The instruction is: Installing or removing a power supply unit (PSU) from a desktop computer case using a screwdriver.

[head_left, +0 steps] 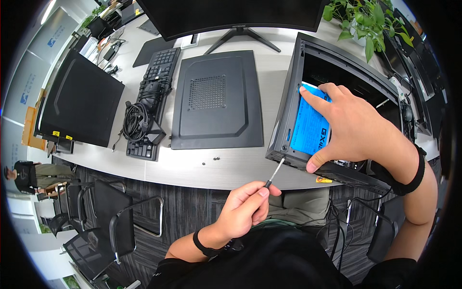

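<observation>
My left hand [245, 208] is closed around the dark handle of a screwdriver [276, 172]. Its thin metal tip meets the near left corner of an open black computer case [288, 91]. Inside that corner sits a power supply with a blue label [308, 120]. Over the power supply lies my right hand [351, 125], fingers spanning to its far side and thumb by the case's near edge, holding it. Part of the label is covered by this hand. A black side panel [216, 130] with a mesh patch lies flat to the left of the case.
Several small screws [216, 158] lie before the panel. Further left are a keyboard [144, 149] with a bundled cable [137, 120] and a black case [82, 101]. A monitor [236, 19] stands behind, a plant [370, 24] at far right. Chairs [113, 216] are lower left; a person [29, 176] stands beyond.
</observation>
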`<state>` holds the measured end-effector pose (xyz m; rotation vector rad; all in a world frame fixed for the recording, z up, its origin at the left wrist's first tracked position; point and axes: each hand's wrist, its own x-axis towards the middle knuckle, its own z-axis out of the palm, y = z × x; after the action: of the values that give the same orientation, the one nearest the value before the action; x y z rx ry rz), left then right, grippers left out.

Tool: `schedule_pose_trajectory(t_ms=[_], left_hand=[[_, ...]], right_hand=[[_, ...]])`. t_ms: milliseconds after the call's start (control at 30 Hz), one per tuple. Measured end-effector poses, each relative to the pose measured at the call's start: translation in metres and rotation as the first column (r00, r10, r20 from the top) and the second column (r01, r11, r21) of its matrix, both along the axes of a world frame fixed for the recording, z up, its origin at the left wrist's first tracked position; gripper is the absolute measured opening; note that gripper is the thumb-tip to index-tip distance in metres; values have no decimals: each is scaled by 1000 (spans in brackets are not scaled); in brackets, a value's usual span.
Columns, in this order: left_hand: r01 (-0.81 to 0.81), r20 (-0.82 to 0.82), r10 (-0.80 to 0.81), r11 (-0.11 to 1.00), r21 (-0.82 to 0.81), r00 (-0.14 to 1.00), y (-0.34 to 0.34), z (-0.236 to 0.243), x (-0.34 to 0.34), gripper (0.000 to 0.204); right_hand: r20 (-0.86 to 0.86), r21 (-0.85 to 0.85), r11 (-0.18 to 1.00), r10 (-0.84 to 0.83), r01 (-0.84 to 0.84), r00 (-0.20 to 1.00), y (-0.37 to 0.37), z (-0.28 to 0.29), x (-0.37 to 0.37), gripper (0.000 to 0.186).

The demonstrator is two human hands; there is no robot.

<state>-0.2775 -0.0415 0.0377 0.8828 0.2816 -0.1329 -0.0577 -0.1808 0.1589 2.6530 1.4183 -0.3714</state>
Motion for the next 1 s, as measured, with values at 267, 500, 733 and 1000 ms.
schedule_pose_trajectory(t_ms=[267, 500, 733, 1000], left_hand=[[-117, 18, 125, 853, 508, 992, -6, 13, 3, 18], [-335, 329, 69, 111, 936, 942, -20, 20, 8, 7], [-274, 161, 249, 534, 800, 955, -23, 22, 6, 21], [-178, -149, 172, 983, -30, 974, -6, 17, 8, 35]], right_hand=[[-34, 33, 999, 14, -13, 999, 2, 1, 2, 126], [-16, 4, 1000, 28, -28, 999, 0, 1, 5, 127], [-19, 3, 999, 38, -38, 999, -3, -2, 7, 131], [-9, 54, 996, 68, -67, 998, -8, -8, 9, 131]])
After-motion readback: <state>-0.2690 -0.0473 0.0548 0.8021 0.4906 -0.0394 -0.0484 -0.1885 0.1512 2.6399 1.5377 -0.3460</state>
